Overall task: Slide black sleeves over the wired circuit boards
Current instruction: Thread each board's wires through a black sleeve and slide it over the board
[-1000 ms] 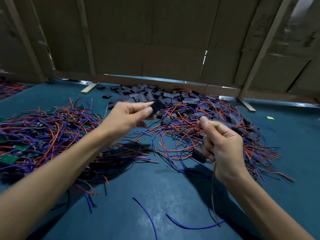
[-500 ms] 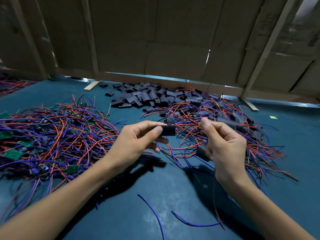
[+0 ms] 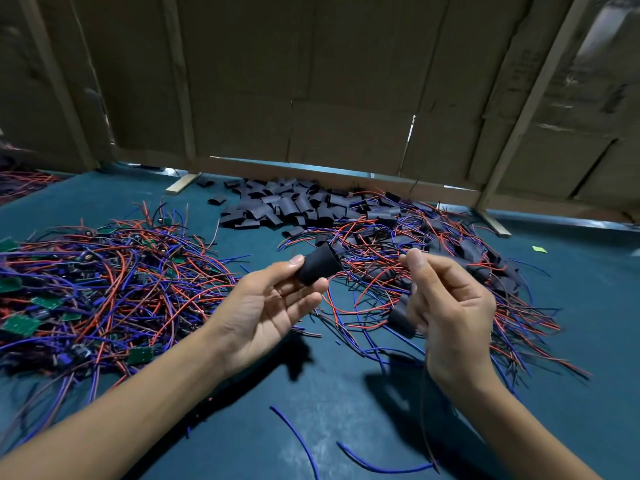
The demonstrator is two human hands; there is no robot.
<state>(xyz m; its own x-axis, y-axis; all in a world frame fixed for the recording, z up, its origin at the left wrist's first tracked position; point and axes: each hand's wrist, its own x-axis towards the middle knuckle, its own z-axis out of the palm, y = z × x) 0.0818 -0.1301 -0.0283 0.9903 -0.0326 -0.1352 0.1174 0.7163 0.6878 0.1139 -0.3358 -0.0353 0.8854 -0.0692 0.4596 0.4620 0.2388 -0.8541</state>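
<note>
My left hand (image 3: 266,310) pinches a short black sleeve (image 3: 317,266) between thumb and fingertips, its open end turned toward the right. My right hand (image 3: 446,310) grips a wired piece with a dark sleeve (image 3: 400,320) showing below its fingers, and thin wires hang down from it past my wrist. A heap of loose black sleeves (image 3: 287,207) lies at the back of the table. Bare green circuit boards with red and blue wires (image 3: 104,278) are piled on the left. Sleeved boards with wires (image 3: 460,258) lie on the right.
The table has a teal mat (image 3: 588,323). A cardboard wall on wooden battens (image 3: 346,98) closes off the back. Loose blue wire offcuts (image 3: 301,441) lie on the mat near me. A small green scrap (image 3: 539,249) sits at the far right.
My left hand has come back from the sleeve heap toward me with a black sleeve and turned palm-up. The right hand has stayed in place with its wired piece.
</note>
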